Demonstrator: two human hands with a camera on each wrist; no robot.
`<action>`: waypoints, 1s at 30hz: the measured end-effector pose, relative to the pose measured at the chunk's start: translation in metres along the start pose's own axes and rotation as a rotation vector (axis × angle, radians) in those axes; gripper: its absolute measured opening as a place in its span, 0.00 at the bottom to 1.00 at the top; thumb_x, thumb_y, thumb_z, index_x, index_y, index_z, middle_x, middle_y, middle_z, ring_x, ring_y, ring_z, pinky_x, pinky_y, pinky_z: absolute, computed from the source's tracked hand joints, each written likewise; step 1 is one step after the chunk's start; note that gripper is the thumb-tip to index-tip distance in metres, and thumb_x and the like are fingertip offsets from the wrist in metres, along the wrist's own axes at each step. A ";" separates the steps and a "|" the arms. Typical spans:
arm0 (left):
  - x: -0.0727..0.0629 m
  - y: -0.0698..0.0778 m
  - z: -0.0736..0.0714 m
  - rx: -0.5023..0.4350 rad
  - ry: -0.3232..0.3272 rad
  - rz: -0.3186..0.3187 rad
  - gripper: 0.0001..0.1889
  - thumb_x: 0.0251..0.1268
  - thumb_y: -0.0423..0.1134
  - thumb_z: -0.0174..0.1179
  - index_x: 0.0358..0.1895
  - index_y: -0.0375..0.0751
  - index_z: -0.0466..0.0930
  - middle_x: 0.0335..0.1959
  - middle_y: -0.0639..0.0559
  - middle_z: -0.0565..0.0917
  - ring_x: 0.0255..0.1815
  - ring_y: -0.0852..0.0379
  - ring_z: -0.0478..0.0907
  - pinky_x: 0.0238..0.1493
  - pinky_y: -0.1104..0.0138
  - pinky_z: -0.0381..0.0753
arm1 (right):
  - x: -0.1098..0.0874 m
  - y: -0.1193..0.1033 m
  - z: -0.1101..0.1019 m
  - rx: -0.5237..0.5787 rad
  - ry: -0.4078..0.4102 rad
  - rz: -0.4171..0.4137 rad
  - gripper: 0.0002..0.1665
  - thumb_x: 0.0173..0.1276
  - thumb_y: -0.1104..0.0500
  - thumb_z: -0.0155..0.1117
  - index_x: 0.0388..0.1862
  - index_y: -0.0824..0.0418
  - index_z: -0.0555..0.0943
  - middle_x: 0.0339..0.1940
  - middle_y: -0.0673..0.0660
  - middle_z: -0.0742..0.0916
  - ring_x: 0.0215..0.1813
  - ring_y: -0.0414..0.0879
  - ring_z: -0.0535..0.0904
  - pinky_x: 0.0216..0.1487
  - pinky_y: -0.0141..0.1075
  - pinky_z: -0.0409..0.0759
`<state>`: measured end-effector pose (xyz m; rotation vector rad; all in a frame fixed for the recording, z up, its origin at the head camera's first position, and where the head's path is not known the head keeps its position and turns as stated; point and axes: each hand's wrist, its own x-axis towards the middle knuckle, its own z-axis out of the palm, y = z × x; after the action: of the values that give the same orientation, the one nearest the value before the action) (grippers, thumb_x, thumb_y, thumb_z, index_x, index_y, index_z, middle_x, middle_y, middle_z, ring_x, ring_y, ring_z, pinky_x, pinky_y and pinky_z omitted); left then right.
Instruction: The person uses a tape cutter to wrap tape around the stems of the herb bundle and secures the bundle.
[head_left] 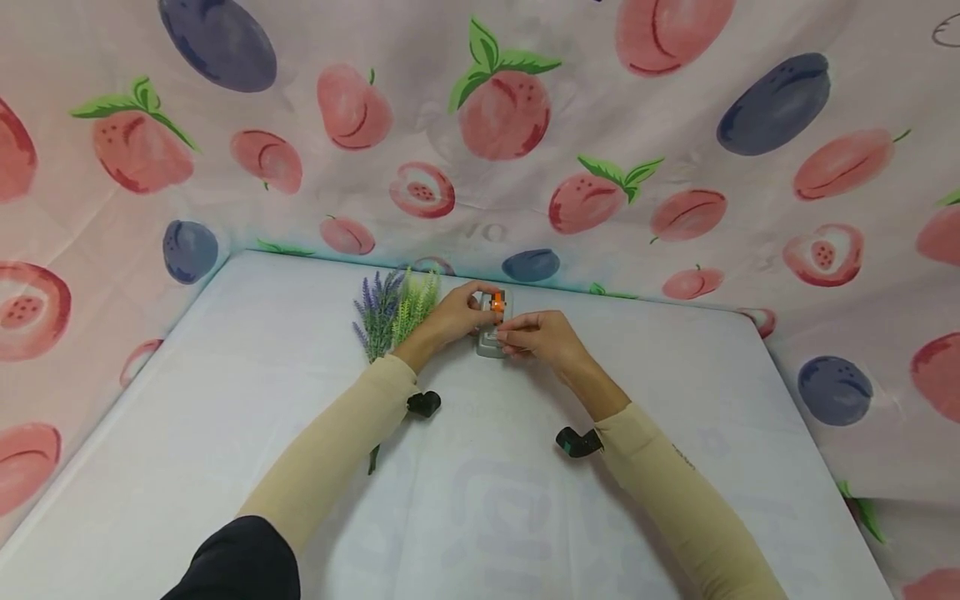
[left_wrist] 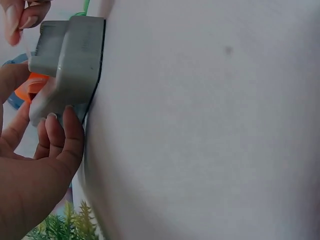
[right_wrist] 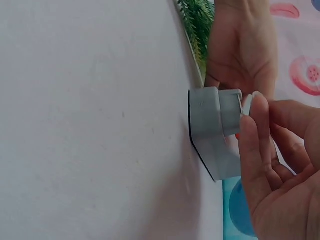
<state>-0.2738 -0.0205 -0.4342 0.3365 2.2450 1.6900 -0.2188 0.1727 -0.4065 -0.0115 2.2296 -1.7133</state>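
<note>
A grey tape dispenser (head_left: 491, 346) stands upright on the white table, with an orange core (head_left: 498, 302) at its far end. My left hand (head_left: 453, 315) grips the dispenser from the left; in the left wrist view its fingers lie along the grey body (left_wrist: 80, 60) and around the orange part (left_wrist: 31, 90). At the dispenser's near end, my right hand (head_left: 543, 337) pinches a thin, pale strip of tape (right_wrist: 247, 105) between thumb and fingertips. Much of the tape is hidden behind the fingers.
Artificial lavender sprigs (head_left: 378, 310) and yellow-green sprigs (head_left: 415, 302) lie just left of the left hand, stems toward me. A fruit-print cloth (head_left: 480, 200) hangs behind the white table (head_left: 480, 517). Black wrist cameras (head_left: 579, 442) stick out from both sleeves.
</note>
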 end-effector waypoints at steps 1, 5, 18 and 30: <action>0.000 0.000 0.000 -0.001 0.003 -0.004 0.24 0.66 0.40 0.70 0.64 0.53 0.78 0.31 0.48 0.74 0.28 0.51 0.70 0.36 0.56 0.78 | -0.001 0.000 0.001 0.003 0.012 -0.006 0.14 0.68 0.62 0.72 0.49 0.69 0.87 0.37 0.56 0.91 0.33 0.41 0.87 0.43 0.38 0.87; 0.003 0.001 0.000 -0.001 0.023 -0.024 0.24 0.64 0.39 0.71 0.64 0.53 0.79 0.31 0.48 0.73 0.26 0.52 0.69 0.33 0.58 0.74 | -0.004 0.001 0.005 0.016 0.037 -0.029 0.14 0.68 0.62 0.71 0.48 0.70 0.87 0.40 0.59 0.91 0.33 0.41 0.87 0.43 0.38 0.87; 0.001 0.005 0.000 -0.036 0.044 -0.078 0.23 0.65 0.43 0.70 0.64 0.53 0.80 0.27 0.51 0.72 0.24 0.54 0.68 0.32 0.59 0.74 | -0.011 0.007 0.008 0.026 0.059 -0.004 0.14 0.68 0.61 0.72 0.49 0.68 0.88 0.44 0.62 0.91 0.33 0.42 0.88 0.42 0.36 0.87; 0.001 0.006 0.001 -0.035 0.039 -0.083 0.23 0.65 0.42 0.71 0.63 0.54 0.80 0.30 0.50 0.73 0.26 0.53 0.69 0.33 0.58 0.75 | -0.018 0.013 0.013 0.066 0.051 -0.013 0.15 0.70 0.63 0.70 0.51 0.70 0.86 0.45 0.65 0.90 0.37 0.46 0.89 0.43 0.37 0.87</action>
<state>-0.2740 -0.0181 -0.4290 0.2009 2.2212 1.7049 -0.1959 0.1680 -0.4173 0.0338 2.2126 -1.8124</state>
